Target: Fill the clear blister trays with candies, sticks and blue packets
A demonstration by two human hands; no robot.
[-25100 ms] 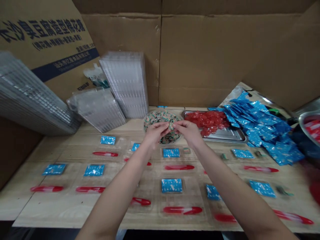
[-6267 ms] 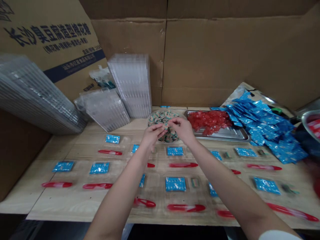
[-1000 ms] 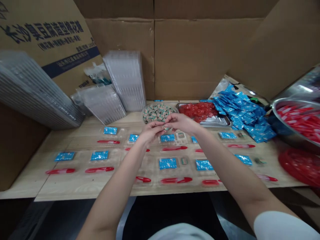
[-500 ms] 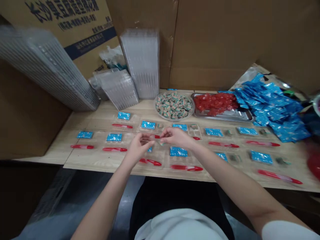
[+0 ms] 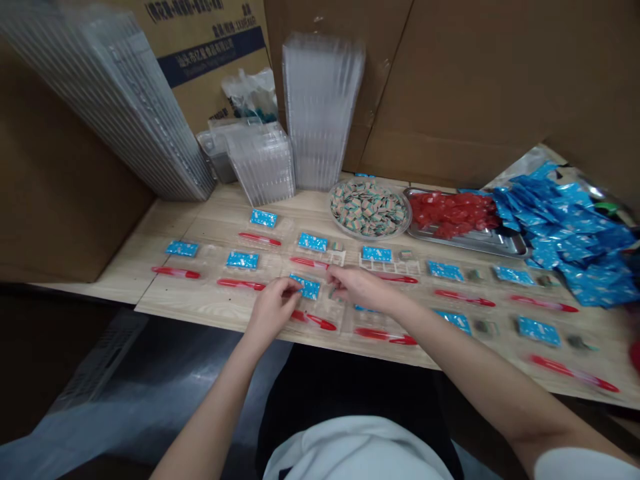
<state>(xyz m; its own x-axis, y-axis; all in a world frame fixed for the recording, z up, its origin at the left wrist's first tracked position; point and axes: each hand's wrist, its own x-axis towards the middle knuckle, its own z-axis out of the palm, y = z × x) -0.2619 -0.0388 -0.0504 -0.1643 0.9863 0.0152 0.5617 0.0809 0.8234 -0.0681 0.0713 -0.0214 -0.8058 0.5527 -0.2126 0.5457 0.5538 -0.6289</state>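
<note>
Head view: both hands have come down from the round dish (image 5: pixel 370 238) of small tan sachets, and they now work low over a clear plastic tray (image 5: pixel 340 321) near the front edge of the desk (image 5: pixel 165 308). The right hand (image 5: pixel 357 288) reaches in from the right, palm down, with the wrist nearly flat and the forearm running low across the desk. Its thumb and first finger (image 5: pixel 334 287) are pressed together in a pinch around what looks like one small tan sachet (image 5: pixel 331 292), which is barely visible and sits just above the tray. The left hand (image 5: pixel 273 310) comes in from the lower left, with its fingers curled and close together. Their tips lie at the corner of a blue sachet (image 5: pixel 306 287) in the same tray, but I cannot tell whether they grip it or only touch it. A red plastic spoon (image 5: pixel 315 321) lies in the tray just below the left hand.

More trays spread across the desk in rows, each with a blue sachet and a red spoon. Toward the back edge, a steel tray (image 5: pixel 465 245) holds red packets (image 5: pixel 453 215), and a heap of blue sachets (image 5: pixel 575 233) lies at the right end. Stacks of clear trays (image 5: pixel 323 110) stand at the back left against cardboard boxes (image 5: pixel 450 87).
</note>
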